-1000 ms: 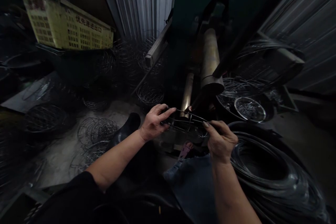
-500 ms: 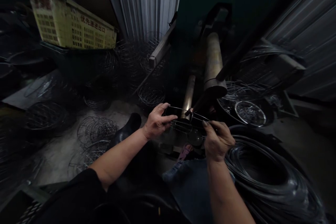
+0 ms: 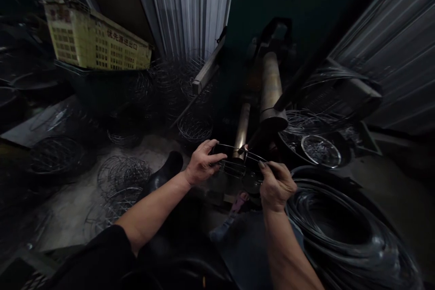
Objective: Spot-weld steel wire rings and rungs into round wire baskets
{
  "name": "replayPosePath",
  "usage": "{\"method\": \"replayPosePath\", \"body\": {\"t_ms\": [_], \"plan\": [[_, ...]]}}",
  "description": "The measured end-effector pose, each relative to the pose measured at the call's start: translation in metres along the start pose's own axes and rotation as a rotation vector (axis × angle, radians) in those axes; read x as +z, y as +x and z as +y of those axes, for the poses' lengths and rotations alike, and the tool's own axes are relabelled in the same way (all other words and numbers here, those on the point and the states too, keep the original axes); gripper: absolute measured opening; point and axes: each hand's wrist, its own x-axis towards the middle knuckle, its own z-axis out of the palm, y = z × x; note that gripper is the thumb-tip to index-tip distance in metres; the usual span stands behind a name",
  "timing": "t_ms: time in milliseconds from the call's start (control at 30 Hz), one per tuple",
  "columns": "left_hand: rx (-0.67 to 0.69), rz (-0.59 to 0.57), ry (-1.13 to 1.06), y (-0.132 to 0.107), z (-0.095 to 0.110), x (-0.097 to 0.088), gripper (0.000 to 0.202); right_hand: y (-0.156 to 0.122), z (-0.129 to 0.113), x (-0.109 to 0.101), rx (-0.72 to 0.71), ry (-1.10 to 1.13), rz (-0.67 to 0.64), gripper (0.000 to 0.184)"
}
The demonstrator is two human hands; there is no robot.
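Note:
Between my two hands is a round wire frame (image 3: 234, 173) made of thin metal rings. My left hand (image 3: 204, 162) grips its left side, with the thumb and forefinger around the upper wire. On the right side, my right hand (image 3: 277, 185) pinches the frame between thumb and fingers. The frame's upper wire passes at the tip of the lower brass-coloured rod (image 3: 242, 131) of a machine, where a small bright spot shows. A thicker cylinder (image 3: 272, 86) of the machine sits above. Darkness hides much of the frame's lower part.
Several round wire frames (image 3: 124, 170) lie on the floor at left. A yellow crate (image 3: 102, 41) stands behind them. At right are a large wire coil (image 3: 340, 231) and a tub of metal pieces (image 3: 321, 150). A wooden bar (image 3: 207, 74) juts out ahead.
The view has shifted slightly. Both hands still hold the wire frame at the rod's tip, and the bright spot there remains. The hold looks the same.

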Motion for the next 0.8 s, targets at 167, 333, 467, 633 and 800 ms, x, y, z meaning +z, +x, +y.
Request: {"method": "replayPosePath", "body": {"t_ms": [167,333,467,633,800], "plan": [[-0.005,0.004,0.012,0.0026,-0.0016,-0.0004,0.022,0.0047,-0.0031,0.0014,-0.035,-0.043,-0.006,0.023],[0.003,0.006,0.013,0.0025,-0.0060,0.0027,0.020,0.0077,-0.0018,0.0024,-0.084,-0.019,-0.014,0.017],[-0.031,-0.035,0.007,0.0016,-0.0074,0.0051,0.022,0.0085,0.0031,-0.0001,-0.118,-0.042,-0.024,0.017],[0.001,0.001,0.001,0.0021,-0.0075,0.0059,0.023,0.0077,0.0057,0.0006,-0.060,-0.066,-0.042,0.022],[-0.017,-0.017,0.019,0.0057,-0.0092,0.0045,0.026,0.0099,0.0040,0.0057,-0.047,-0.021,-0.024,0.022]]}}
